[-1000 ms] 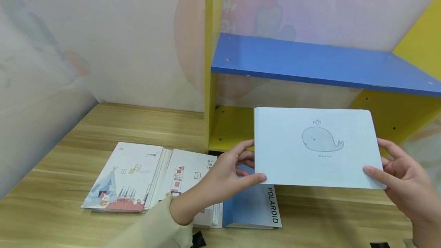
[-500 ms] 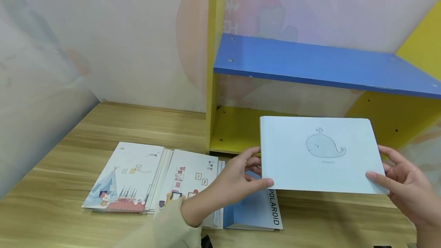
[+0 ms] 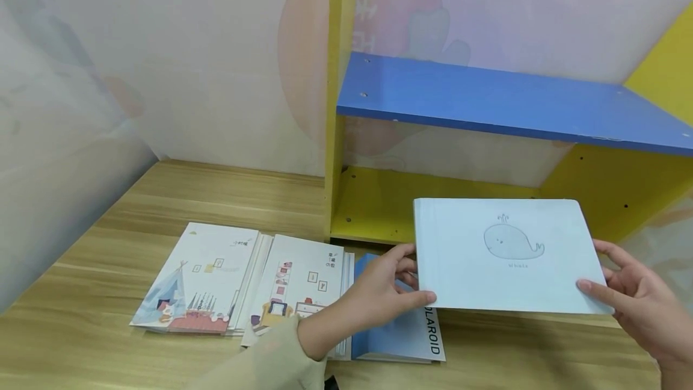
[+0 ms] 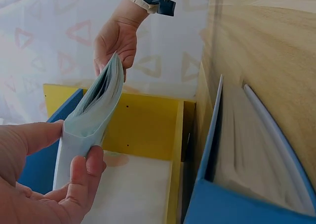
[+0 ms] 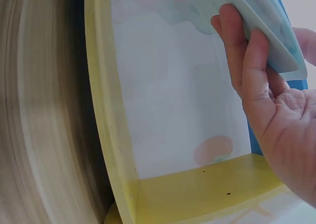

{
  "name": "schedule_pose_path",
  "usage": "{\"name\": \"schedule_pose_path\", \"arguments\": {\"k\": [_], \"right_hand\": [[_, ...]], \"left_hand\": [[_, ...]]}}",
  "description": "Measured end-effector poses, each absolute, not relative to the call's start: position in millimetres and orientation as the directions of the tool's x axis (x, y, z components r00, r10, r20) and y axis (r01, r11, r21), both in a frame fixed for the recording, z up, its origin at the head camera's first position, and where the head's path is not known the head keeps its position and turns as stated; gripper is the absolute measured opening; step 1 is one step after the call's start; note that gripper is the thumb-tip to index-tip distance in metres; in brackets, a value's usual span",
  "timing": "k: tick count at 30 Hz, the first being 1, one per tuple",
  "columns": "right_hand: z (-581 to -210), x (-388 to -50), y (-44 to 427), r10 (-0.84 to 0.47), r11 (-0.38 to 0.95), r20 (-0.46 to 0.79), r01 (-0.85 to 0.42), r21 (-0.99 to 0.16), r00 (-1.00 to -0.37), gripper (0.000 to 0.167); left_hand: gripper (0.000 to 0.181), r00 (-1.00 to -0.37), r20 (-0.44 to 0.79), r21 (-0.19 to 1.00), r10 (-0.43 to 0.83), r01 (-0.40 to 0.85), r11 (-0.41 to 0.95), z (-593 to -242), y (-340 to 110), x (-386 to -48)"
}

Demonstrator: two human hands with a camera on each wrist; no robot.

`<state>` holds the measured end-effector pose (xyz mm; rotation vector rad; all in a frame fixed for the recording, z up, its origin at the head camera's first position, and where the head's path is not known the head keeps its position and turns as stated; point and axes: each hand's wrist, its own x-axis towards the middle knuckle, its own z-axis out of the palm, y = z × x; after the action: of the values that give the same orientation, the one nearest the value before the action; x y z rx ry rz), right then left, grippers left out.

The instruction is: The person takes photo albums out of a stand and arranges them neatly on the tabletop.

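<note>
A pale blue book (image 3: pixel 465 269) with a whale drawing on its cover hangs above the tabletop, held level between both hands. My left hand (image 3: pixel 387 287) pinches its left edge, thumb on the cover and fingers behind. At the lower right corner my right hand (image 3: pixel 639 294) grips it the same way. From the left wrist view the book (image 4: pixel 94 105) is seen along its page edges, slightly fanned. Under the left forearm lies a blue book (image 3: pixel 400 336) lettered POLAROID, partly covered by the hand and the whale book.
Left of the blue book lie two stacks of illustrated white books, one with a tent (image 3: pixel 195 281) and one with furniture (image 3: pixel 303 281). A yellow and blue shelf unit (image 3: pixel 487 98) stands behind the hands on the wooden table (image 3: pixel 81 306), against a printed wall.
Both hands have lowered the whale book and shifted it slightly right. The books on the table have stayed in place.
</note>
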<state>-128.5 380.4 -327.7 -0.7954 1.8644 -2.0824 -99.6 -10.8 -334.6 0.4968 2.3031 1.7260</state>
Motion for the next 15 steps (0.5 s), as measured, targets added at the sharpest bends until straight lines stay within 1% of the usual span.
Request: {"name": "schedule_pose_path", "arguments": {"k": [6,12,15], "right_hand": [[-333.0,-128.8,386.4,-0.533,-0.147,0.218,-0.164,-0.975,-0.818,0.063],[-338.7,-126.6,394.5,-0.512,-0.060,0.157,-0.147,-0.987,-0.845,0.063],[-340.8,-125.9,397.7,-0.510,-0.047,0.133,-0.126,-0.991,-0.850,0.063]], "left_hand": [[0.076,-0.921,-0.008,0.950,0.391,0.115,0.291,-339.3,-5.9,-99.2],[0.075,-0.914,-0.040,0.942,0.404,0.101,0.321,-346.0,-1.0,-100.0],[0.076,-0.911,-0.056,0.936,0.409,0.095,0.339,-348.9,1.3,-100.0]]}}
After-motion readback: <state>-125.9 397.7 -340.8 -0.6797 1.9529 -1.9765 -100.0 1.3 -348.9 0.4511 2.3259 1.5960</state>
